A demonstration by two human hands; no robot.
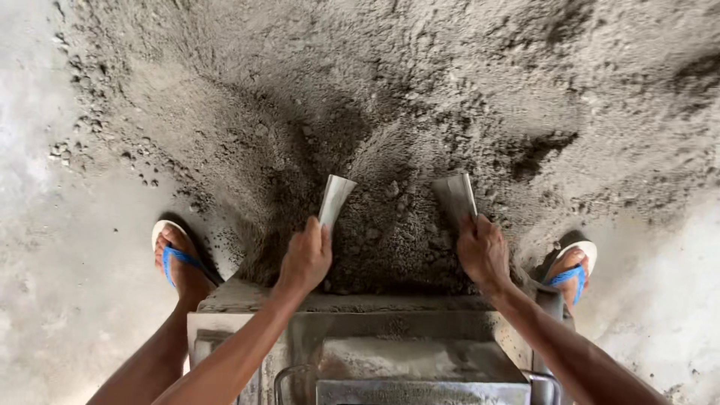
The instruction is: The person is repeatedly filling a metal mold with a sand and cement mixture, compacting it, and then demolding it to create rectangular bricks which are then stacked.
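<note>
A grey concrete floor [45, 315] is stretching out under me, and a wide heap of damp grey sand mix [420, 97] is covering most of it ahead. I am gripping a flat metal scraper [334, 196] in my left hand [306, 256], fingers curled tightly round its lower end, its blade angled up into the heap. My right hand [484, 251] is clenching a second metal scraper [456, 196] the same way, well apart from the first. Between them a mound of the mix [390, 240] is lying against the rim of a grey metal mould box [352, 304] just below my wrists. My feet are standing in blue-strapped sandals [176, 255] on either side
</note>
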